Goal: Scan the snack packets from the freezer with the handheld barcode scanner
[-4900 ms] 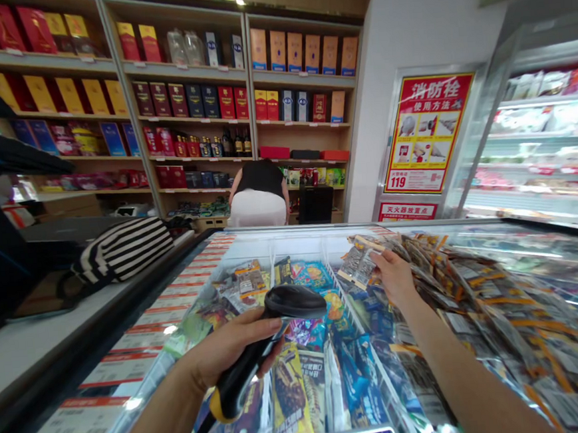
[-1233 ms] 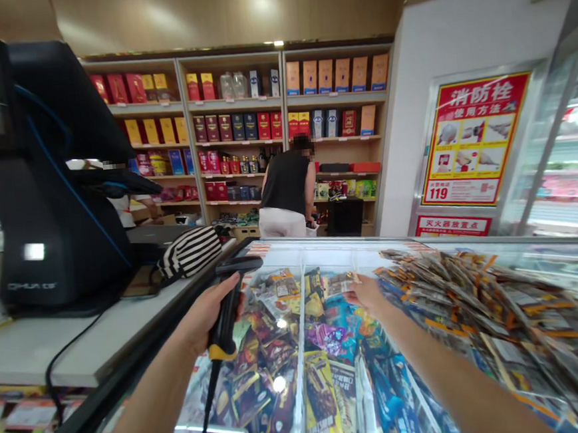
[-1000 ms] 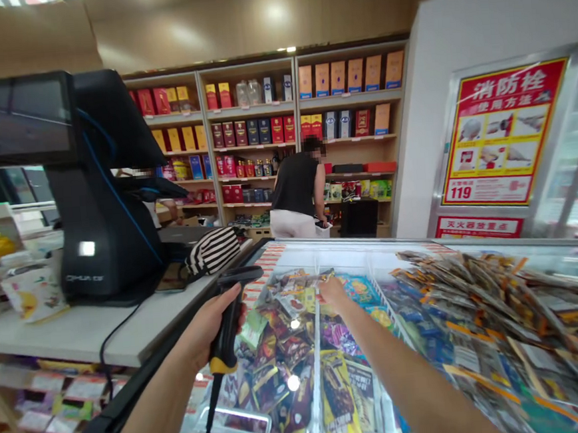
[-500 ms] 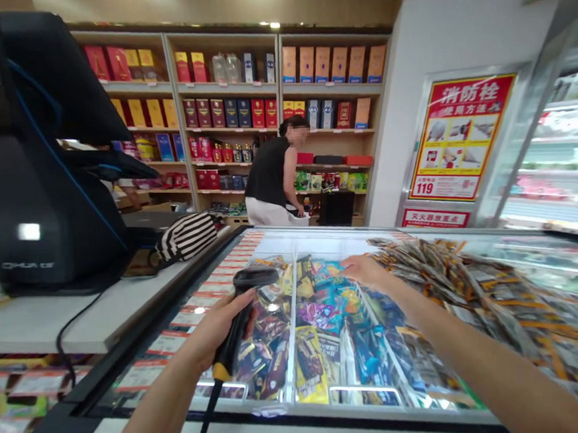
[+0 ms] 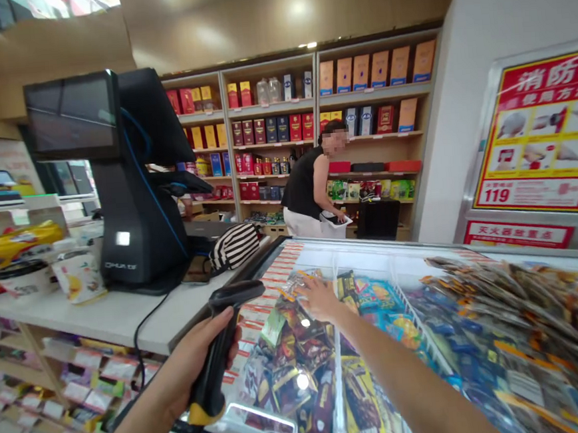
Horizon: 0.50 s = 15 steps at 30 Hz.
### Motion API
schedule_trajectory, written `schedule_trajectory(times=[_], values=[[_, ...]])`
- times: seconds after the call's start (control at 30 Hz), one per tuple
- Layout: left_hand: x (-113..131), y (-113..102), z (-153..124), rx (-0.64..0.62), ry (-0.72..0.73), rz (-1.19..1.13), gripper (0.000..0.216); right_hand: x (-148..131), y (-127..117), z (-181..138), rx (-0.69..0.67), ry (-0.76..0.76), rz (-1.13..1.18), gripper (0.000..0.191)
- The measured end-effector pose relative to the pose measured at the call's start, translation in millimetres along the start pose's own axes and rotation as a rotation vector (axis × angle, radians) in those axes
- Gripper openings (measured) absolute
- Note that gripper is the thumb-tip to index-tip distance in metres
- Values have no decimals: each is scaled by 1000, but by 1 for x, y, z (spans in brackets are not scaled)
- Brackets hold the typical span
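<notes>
My left hand is closed round the handle of a black barcode scanner with a yellow base, its head pointing right over the freezer's left edge. My right hand reaches out flat over the glass lid of the chest freezer, fingers stretched and holding nothing. Under the lid below it lie colourful ice-cream packets. On the right side of the lid lies a heap of several clear snack packets.
A black till terminal stands on the white counter at left, with a striped bag beside it. Another person with a white basket stands before shelves of boxed goods. A red poster hangs at right.
The view has swung left and up. My right hand has moved left from the snack heap to the lid above the ice creams. My left hand keeps hold of the scanner.
</notes>
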<state>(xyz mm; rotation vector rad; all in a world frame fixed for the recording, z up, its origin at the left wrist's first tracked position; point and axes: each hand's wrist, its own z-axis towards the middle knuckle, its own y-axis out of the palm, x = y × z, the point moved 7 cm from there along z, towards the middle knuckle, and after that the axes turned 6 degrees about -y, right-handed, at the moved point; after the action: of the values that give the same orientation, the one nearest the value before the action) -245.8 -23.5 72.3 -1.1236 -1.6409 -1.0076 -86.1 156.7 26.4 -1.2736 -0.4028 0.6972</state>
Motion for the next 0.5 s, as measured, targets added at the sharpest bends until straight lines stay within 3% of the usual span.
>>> schedule_trajectory(times=[0.13,0.27,0.5], values=[[0,6,6,-34,-20,57,31,52,2,6,72,264,44,35],[2,23,8,-113,-39,41,30,94,-12,-19,87,381,21,36],[-2,65,1,-230,0,29,28,101,-53,-74,42,310,13,36]])
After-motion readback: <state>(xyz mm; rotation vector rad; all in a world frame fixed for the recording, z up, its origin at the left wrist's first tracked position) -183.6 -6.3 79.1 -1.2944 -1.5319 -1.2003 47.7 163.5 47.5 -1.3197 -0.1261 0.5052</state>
